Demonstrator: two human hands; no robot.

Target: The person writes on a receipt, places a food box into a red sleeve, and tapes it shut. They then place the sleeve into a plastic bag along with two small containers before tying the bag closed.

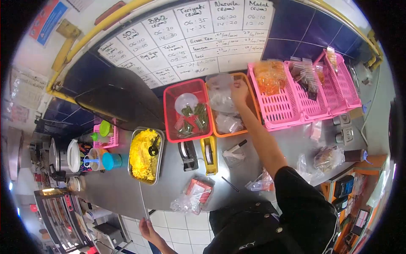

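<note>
My right hand [240, 92] reaches into the orange basket [218, 132] at the back of the counter. Its fingers are bent closed at the edge of the clear plastic packaging [222, 100]; more clear bags lie lower in that basket. Low in the view, my left hand [148, 230] is at the counter's front edge, fingers pinched on a thin pale strip [143, 198]. That strip runs up toward a metal tray [159, 167] of yellow rice [141, 156], where a black scoop [154, 146] rests.
Beside the orange basket stands a red basket [168, 114] with green packets and a translucent bowl. Pink baskets [277, 108] with sachets are at right. Two tape dispensers [209, 155], a marker [237, 146] and a plastic-wrapped red pack [198, 192] lie on the steel counter.
</note>
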